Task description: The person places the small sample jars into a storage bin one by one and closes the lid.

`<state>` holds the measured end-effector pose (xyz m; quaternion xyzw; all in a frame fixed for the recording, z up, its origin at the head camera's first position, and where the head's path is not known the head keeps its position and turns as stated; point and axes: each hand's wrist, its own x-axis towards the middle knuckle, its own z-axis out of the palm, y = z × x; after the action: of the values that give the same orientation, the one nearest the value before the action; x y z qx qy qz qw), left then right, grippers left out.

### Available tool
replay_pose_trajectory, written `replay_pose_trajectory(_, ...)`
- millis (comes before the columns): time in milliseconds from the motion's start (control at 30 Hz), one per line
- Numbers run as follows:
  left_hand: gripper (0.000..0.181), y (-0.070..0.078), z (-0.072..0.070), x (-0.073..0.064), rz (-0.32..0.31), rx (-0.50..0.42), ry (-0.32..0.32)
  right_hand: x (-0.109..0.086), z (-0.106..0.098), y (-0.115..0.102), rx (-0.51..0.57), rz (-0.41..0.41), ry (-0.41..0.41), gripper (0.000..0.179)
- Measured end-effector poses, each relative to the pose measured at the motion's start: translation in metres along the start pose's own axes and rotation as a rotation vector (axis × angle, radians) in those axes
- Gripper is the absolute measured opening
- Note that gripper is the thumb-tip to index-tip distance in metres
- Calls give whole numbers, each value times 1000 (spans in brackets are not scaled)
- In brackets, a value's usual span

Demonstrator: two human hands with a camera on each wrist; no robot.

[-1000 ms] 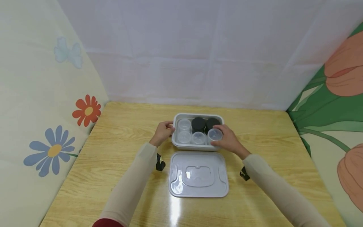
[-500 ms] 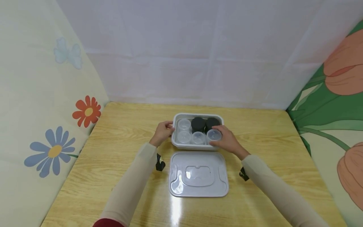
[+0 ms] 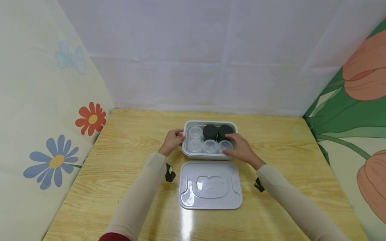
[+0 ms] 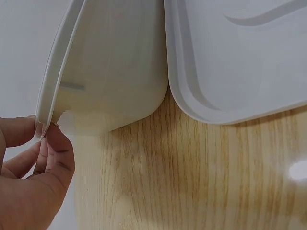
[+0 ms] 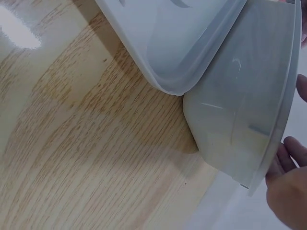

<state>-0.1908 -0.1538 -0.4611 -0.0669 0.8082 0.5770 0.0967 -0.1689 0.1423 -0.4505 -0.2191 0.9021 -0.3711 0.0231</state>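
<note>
A white plastic storage box [image 3: 208, 156] stands on the table with a rim around its top. Inside it are several clear round plastic containers [image 3: 210, 146] and two black round-topped containers [image 3: 210, 131]. My left hand [image 3: 173, 140] pinches the box's left rim between thumb and fingers, plain in the left wrist view. My right hand [image 3: 242, 149] reaches over the right end of the box, thumb and index finger spread around the front right clear container [image 3: 225, 146], which sits level with its neighbours. In the right wrist view, the box wall hides that container.
A pale grey box lid [image 3: 210, 187] lies flat on the wood-grain table [image 3: 135, 140], just in front of the box. A white cloth [image 3: 187, 67] hangs behind the table, and flower-printed cloths [image 3: 359, 120] flank it.
The front right clear container has gone down into the box, out of my right hand's grip. My right hand has barely moved. My left hand stays on the rim.
</note>
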Motion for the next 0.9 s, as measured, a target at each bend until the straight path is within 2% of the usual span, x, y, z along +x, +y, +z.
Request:
replay_pose_trajectory(200,41,2,1,-2,20,-30,17,0,-1,0,1,5,-7,63)
replay_pose_trajectory(433,38,1,2,-6,-3,-65,53,1,-1,-1,1,32,-18,60)
replay_pose_trajectory(567,38,-1,2,-8,-10,-72,67,3,-4,-1,10,29,5,59)
replay_pose_trajectory(733,38,-2,-4,-13,6,-65,82,3,-11,0,50,19,35,59)
replay_pose_trajectory(900,38,-3,-13,-17,10,-88,75,-2,-20,-1,103,75,28,59)
